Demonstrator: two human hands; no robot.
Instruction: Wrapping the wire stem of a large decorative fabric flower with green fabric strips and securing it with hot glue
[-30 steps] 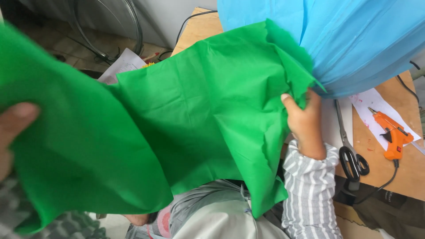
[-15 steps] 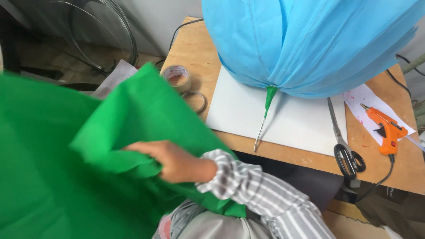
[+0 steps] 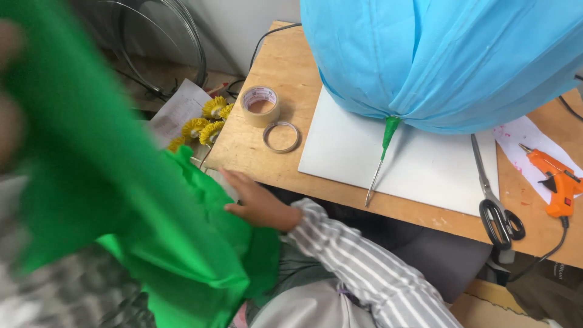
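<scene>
While I look down through the head camera, the green fabric (image 3: 121, 206) fills the whole left side of my view: a thin, matte, bright green sheet, creased and bunched, its upper part smeared by blur close to the lens. It hangs off the near left edge of the wooden table (image 3: 243, 149) and drapes down over my lap, not resting on the tabletop at all.

On the table, a roll of tape (image 3: 260, 105) and a thin ring (image 3: 281, 136) sit near the left edge, with a white board (image 3: 425, 164) to their right under a big blue fabric balloon shape (image 3: 443, 54). A green-tipped stick (image 3: 381, 155) lies on the board. Scissors (image 3: 495, 200) and an orange glue gun (image 3: 555, 182) lie far right. Yellow flowers (image 3: 203, 124) sit just off the table's left edge. Open room is the strip of bare wood along the near edge, between the ring and the board.

My right hand (image 3: 258, 203) lies flat with fingers (image 3: 234, 179) stretched out narrow and together, pressing against the cloth's ruffled right edge just below the table edge. My left hand (image 3: 9, 121) is only a blur at the far left, behind or at the cloth; I cannot tell its grip.
</scene>
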